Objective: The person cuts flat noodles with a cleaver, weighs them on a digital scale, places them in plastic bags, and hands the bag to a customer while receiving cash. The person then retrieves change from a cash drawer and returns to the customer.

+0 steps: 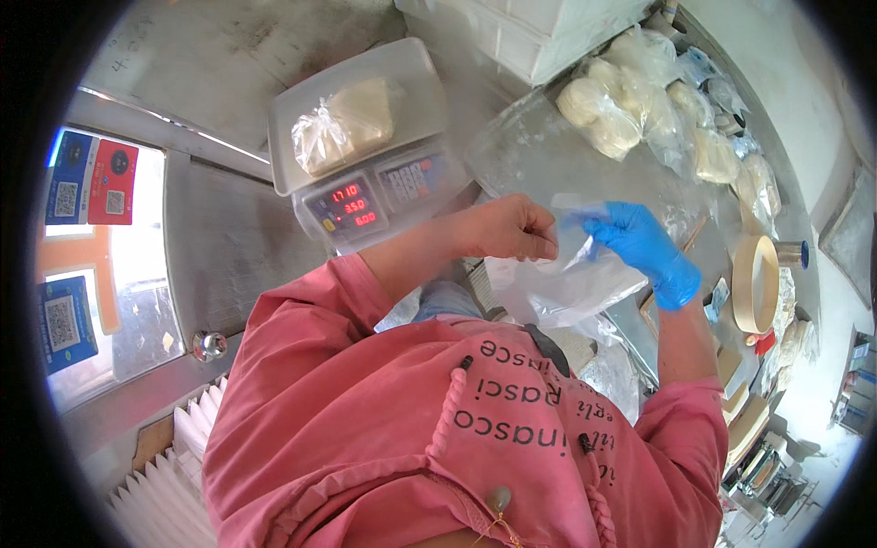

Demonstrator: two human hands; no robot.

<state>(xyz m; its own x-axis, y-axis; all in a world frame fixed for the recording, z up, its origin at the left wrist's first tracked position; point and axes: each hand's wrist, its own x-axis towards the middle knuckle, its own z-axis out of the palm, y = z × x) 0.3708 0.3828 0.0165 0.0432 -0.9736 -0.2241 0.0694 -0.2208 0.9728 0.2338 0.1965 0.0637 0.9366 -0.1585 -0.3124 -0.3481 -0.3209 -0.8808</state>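
My bare left hand (514,229) is at the middle of the view, its fingertips pinched at the upper edge of a clear plastic bag (569,288). A blue glove covers my right hand (640,250), which grips the bag's other side. The bag hangs between both hands in front of my body, and no contents can be made out in it. Left of my hands, a digital scale (349,205) shows lit red digits. On its pan (425,103) rests a knotted clear bag of pale, dough-like food (356,123).
Several bagged pale bundles (616,103) lie along the far right of the metal worktop (541,144). A round wooden hoop (755,284) stands at the right. Behind the scale is a white box (507,34). A window with printed code cards (65,325) is at left.
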